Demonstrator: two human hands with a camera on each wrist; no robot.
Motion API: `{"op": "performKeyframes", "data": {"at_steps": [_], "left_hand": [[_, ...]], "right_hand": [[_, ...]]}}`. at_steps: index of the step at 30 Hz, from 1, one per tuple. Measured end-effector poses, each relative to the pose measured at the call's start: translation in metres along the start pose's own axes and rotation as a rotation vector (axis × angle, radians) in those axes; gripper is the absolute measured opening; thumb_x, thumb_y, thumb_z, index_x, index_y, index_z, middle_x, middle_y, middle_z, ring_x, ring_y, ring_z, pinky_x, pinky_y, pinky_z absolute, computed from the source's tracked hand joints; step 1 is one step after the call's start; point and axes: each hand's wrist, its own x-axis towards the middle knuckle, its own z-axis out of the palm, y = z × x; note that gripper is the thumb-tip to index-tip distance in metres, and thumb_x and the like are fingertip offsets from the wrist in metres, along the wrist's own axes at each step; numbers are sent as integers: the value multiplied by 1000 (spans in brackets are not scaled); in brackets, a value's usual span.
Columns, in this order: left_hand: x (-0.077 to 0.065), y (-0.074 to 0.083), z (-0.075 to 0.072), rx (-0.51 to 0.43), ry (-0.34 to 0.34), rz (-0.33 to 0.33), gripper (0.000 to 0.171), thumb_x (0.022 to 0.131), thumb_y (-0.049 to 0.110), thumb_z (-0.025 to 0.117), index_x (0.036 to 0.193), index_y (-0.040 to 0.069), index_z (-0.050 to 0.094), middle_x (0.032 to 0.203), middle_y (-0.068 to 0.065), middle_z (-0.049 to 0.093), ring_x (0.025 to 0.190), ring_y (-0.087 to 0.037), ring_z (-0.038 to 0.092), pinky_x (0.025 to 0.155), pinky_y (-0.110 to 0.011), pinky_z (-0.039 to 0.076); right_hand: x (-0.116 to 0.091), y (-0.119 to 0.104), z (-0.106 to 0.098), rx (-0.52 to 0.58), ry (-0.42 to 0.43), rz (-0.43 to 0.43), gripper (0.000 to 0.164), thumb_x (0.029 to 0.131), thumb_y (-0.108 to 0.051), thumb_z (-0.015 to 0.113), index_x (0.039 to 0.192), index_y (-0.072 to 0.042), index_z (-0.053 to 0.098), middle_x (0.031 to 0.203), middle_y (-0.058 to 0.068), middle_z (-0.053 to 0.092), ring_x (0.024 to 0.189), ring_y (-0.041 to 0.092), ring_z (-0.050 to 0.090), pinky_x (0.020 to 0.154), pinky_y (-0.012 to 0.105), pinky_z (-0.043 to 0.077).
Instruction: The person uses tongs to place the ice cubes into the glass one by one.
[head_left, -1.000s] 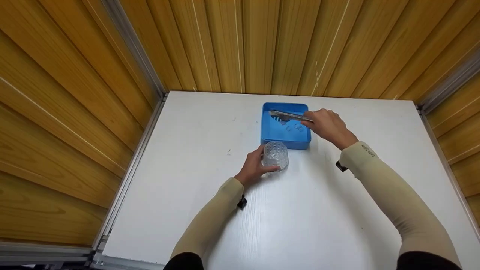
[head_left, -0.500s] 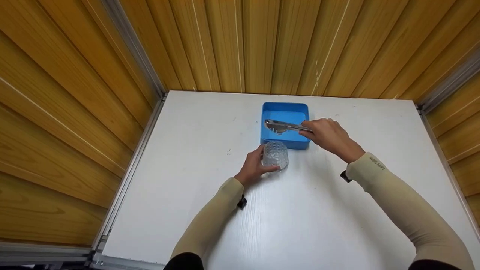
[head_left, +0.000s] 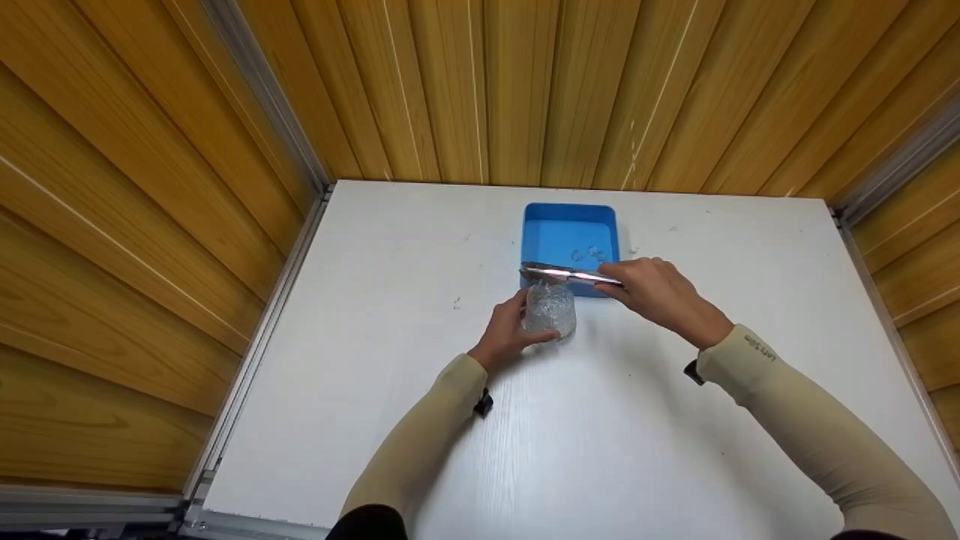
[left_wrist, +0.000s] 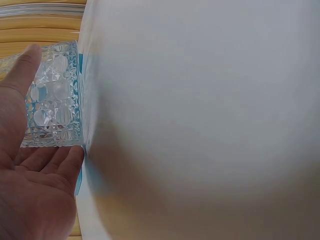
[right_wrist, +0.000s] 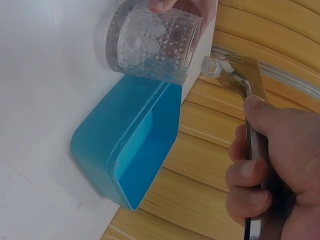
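My left hand [head_left: 504, 335] grips a clear, textured drinking glass [head_left: 551, 313] standing on the table, thumb on the near side and fingers round the far side. Clear lumps like ice cubes show through its wall in the right wrist view. In my right hand [head_left: 664, 298] are metal serving tongs [right_wrist: 254, 145], the fingers curled round the handles. Between the tong tips sits one clear ice cube [right_wrist: 211, 66], just outside the glass's mouth. From the head camera, the tong ends overlap the glass's rim.
Right behind the glass stands a blue rectangular box [head_left: 568, 213], open at the top, with several small clear pieces [head_left: 595, 252] on its floor. A white table [head_left: 405, 300] carries everything. Wood-look panels [head_left: 517, 90] rise at the back and both sides.
My right hand has drawn the tongs from inside the blue box toward me, up over the glass. The left hand and the glass have stayed in place.
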Motion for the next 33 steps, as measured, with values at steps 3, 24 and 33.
{"op": "performKeyframes", "data": {"at_steps": [3, 24, 33], "left_hand": [[0, 0, 0, 7, 1, 2, 95, 79, 44, 89, 155, 11, 42, 146, -2, 57, 134, -13, 54, 110, -28, 45], [-1, 0, -1, -20, 4, 21, 93, 79, 43, 90, 154, 14, 42, 145, 0, 58, 133, -12, 55, 111, -29, 44], [-1, 0, 0, -50, -4, 20, 91, 79, 41, 90, 153, 16, 44, 142, 3, 60, 130, -10, 56, 109, -28, 47]], "right_hand": [[-1, -1, 1, 16, -5, 6, 18, 98, -26, 73, 111, -14, 75, 89, 3, 76, 66, 15, 60, 58, 29, 50], [-2, 0, 7, 8, -34, 26, 21, 98, -29, 72, 112, -13, 72, 87, 2, 74, 66, 15, 59, 58, 29, 48], [-3, 1, 10, -49, -3, 7, 25, 97, -33, 73, 108, -11, 66, 79, 1, 66, 63, 16, 56, 55, 32, 45]]}}
